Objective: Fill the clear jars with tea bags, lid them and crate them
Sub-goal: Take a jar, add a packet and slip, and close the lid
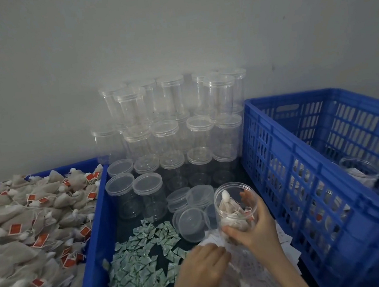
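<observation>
At far left, a blue tray (95,236) holds a heap of tea bags (27,223) with red tags. Just beside it, on the dark surface, lie small green sachets (138,262). My left hand (204,268) rests on white paper slips (252,268), fingers curled and pinching them at the jar's base. Behind stand stacked, lidded empty jars (174,126), with loose lids (191,222) in front. My right hand (251,221) grips the open jar (234,206), fingers wrapped round its wall; the jar is tilted toward me, lidless, partly filled with tea bags. At right, the blue crate (305,177) touches the work area and contains filled jars (356,166).
</observation>
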The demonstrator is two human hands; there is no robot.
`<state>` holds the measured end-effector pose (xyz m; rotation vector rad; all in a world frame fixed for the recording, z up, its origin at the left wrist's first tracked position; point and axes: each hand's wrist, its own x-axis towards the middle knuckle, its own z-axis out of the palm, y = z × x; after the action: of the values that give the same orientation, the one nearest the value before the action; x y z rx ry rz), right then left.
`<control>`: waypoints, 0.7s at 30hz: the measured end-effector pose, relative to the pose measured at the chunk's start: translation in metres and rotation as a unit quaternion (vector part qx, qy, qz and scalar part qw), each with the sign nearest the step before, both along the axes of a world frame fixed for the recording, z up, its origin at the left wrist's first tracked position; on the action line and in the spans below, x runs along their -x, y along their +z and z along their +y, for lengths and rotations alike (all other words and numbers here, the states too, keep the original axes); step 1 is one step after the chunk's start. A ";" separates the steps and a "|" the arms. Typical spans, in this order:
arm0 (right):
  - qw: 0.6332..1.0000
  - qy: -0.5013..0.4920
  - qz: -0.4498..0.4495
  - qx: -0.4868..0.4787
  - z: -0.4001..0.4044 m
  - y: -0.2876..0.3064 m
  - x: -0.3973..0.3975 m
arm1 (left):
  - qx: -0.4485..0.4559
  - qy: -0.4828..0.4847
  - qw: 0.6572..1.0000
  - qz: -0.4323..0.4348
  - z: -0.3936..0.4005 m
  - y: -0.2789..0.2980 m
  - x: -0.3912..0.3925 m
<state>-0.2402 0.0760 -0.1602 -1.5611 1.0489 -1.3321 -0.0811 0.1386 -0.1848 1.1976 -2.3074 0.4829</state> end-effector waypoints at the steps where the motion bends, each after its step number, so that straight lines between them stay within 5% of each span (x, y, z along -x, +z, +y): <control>1: 1.000 0.001 -0.001 0.002 -0.002 0.000 -0.001 | 0.016 0.022 0.999 0.032 -0.001 0.011 -0.007; 7: 1.000 0.018 0.009 -0.009 -0.007 -0.001 -0.015 | 0.177 0.155 0.957 0.171 -0.021 0.081 -0.030; 12: 0.999 0.014 0.016 -0.031 -0.006 0.002 -0.033 | 0.238 0.128 0.948 0.166 -0.037 0.116 -0.019; 15: 0.999 0.017 0.027 -0.034 -0.009 0.006 -0.040 | 0.157 0.081 0.978 0.113 -0.042 0.120 -0.013; 17: 0.999 0.018 0.038 -0.030 -0.009 0.009 -0.041 | 0.022 0.079 0.992 0.093 -0.044 0.123 -0.015; 21: 0.999 0.018 0.046 -0.022 -0.009 0.017 -0.038 | -0.169 0.068 0.970 0.158 -0.049 0.124 -0.031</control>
<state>-0.2019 0.0675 -0.1428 -1.6141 1.0947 -1.2147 -0.0498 0.0893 -0.0612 1.4779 -2.0899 -0.0648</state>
